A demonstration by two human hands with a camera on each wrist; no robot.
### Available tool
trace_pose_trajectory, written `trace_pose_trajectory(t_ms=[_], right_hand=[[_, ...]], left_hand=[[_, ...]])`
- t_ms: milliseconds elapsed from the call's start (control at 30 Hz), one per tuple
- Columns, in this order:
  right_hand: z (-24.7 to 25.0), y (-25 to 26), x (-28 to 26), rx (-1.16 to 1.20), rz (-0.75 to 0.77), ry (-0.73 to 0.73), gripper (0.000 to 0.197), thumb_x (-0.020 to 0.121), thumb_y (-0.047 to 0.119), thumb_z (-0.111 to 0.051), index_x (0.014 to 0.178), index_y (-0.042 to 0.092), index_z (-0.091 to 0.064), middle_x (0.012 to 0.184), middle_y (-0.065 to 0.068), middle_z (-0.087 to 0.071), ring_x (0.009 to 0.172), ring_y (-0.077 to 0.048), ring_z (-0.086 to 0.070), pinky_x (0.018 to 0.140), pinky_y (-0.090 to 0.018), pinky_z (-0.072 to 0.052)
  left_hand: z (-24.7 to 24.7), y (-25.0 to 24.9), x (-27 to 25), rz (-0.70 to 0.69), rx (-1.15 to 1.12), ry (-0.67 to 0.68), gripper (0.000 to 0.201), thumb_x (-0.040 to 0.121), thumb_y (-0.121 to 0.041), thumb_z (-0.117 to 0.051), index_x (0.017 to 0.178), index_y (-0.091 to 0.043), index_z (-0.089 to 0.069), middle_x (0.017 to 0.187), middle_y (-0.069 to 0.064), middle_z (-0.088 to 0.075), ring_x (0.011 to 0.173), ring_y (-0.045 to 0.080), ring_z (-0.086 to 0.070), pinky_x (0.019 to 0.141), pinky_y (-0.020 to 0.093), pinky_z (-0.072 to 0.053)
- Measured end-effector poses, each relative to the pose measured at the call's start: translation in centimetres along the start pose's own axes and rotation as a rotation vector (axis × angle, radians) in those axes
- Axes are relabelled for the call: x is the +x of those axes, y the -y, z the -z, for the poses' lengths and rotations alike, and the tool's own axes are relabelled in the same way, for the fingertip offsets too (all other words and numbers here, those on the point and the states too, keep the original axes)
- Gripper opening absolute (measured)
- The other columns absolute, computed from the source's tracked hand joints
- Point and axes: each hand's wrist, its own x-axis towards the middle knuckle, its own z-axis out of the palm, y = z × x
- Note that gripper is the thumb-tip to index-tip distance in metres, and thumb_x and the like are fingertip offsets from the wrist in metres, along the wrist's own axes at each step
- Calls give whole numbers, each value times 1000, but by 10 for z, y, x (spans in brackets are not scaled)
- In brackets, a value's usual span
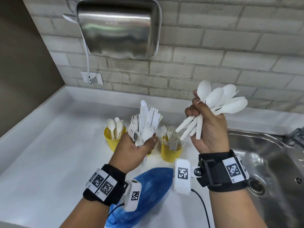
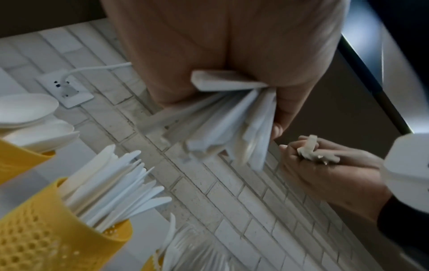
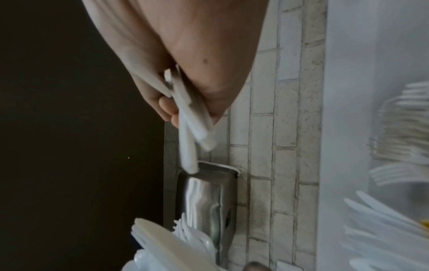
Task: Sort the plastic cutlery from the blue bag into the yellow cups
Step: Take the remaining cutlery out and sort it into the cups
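Observation:
My left hand (image 1: 139, 146) grips a mixed bundle of white forks, knives and spoons (image 1: 146, 124) upright over the yellow cups. My right hand (image 1: 205, 122), raised to the right, holds a fan of white spoons (image 1: 220, 99) by their handles (image 3: 188, 119). The left yellow cup (image 1: 113, 142) holds spoons and the right yellow cup (image 1: 171, 153) holds forks. A middle yellow cup (image 2: 46, 238) filled with knives shows in the left wrist view; my left hand hides it in the head view. The blue bag (image 1: 144, 195) lies crumpled on the counter under my wrists.
A steel sink (image 1: 266, 162) is set into the white counter (image 1: 49, 145) at the right. On the brick wall hangs a steel hand dryer (image 1: 118, 27), with its cord running to a socket (image 1: 92, 78). A black cable (image 1: 204, 206) trails from my right wrist.

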Motion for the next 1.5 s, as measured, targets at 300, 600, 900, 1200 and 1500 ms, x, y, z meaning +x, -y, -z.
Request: trace_pose_trajectory(t_ms=[300, 600, 900, 1200, 1500], right_hand=[[-9, -21, -10, -78, -43, 96, 7, 99, 17, -61, 101, 15, -55, 60, 0, -43, 46, -11, -41, 49, -26, -42], [-36, -56, -32, -402, 132, 208, 31, 91, 6, -74, 71, 29, -65, 59, 6, -54, 54, -20, -49, 61, -35, -45], [-51, -111, -55, -675, 105, 221, 21, 84, 14, -84, 76, 19, -65, 64, 12, -67, 61, -7, -66, 63, -27, -53], [-60, -152, -56, -851, 85, 163, 21, 93, 8, -70, 73, 15, -65, 65, 21, -67, 67, 13, -61, 69, -3, -42], [-61, -182, -29, -827, -80, -110, 23, 74, 32, -66, 74, 9, -66, 60, -8, -62, 53, -24, -58, 57, -36, -46]], left_hand=[[12, -6, 1, 116, -456, -40, 29, 100, -4, -58, 82, -18, -76, 84, 19, -73, 64, 25, -65, 58, 31, -53], [28, -4, -4, 396, -677, 24, 15, 99, -11, -55, 101, -2, -67, 113, 28, -73, 96, 41, -74, 74, 39, -64], [62, 6, 0, 552, -866, 65, 49, 85, -12, -61, 130, 8, -61, 127, 37, -61, 112, 46, -66, 94, 47, -59], [107, 32, -3, 560, -753, -133, 39, 77, -11, -74, 110, 10, -69, 102, 30, -64, 95, 43, -68, 92, 54, -59], [149, 36, -11, 457, -675, -120, 26, 78, -15, -65, 95, 4, -61, 110, 32, -72, 103, 48, -72, 89, 49, -61]])
